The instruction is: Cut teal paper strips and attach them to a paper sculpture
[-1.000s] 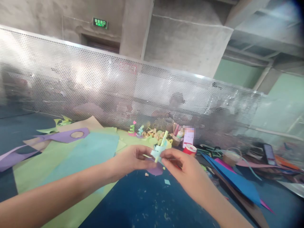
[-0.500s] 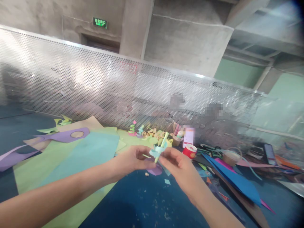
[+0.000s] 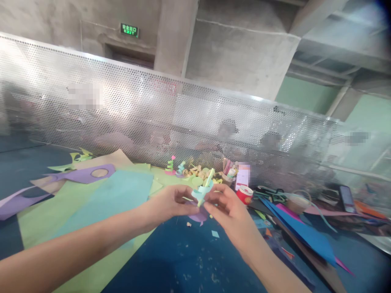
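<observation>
1. Above the desk [image 3: 171,260], our left hand [image 3: 180,200] had its fingers closed at the lower end of a yellow-green stick [image 3: 210,178], perhaps to steady the pale blue strip [image 3: 199,193] curling around it.
2. Our right hand [image 3: 227,205] met the strip from the right, probably guiding the curl; whether its fingers pinched or only touched, we could not tell.
3. Two paper spirals [image 3: 170,166] stood farther away, maybe for keeping them safe.
4. Our hands partly hid the purple paper [image 3: 198,217]; whether it touched the stick was unclear.
</observation>
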A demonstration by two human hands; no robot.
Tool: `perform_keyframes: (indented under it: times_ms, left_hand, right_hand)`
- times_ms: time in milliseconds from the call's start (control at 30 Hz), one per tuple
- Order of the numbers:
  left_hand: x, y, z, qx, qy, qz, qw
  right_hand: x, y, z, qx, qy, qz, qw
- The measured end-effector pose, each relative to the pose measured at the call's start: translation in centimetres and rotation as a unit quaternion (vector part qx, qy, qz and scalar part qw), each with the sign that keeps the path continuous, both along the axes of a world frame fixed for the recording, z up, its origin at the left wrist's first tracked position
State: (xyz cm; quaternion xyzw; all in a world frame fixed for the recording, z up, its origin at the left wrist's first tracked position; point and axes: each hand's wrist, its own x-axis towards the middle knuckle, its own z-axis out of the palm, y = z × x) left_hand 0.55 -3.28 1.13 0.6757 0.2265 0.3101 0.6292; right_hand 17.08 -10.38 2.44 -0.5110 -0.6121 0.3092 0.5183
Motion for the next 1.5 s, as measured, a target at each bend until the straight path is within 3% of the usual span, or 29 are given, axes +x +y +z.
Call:
perform_keyframes:
  times_ms: [700,1033,1300,1500]
  left_hand:
    - [0.2,-0.2,0.2,-0.001,-0.034,-0.047,0.998]
    - [0.1,-0.3,0.6,0.006,-0.032,-0.054,0.998]
    - [0.1,-0.5,0.7,-0.012,-0.043,-0.069,0.997]
    - [0.1,-0.3,0.5,-0.015,-0.047,-0.073,0.996]
  right_hand:
    - [-0.3,-0.8,0.8,0.071,-0.066,-0.011,0.995]
    - [0.0,-1.2,0.5,0.124,-0.12,-0.059,0.983]
    - [0.1,-1.1,0.7,0.055,-0.155,-0.066,0.984]
    - [0.0,-1.4,1.0,0.058,-0.165,-0.052,0.983]
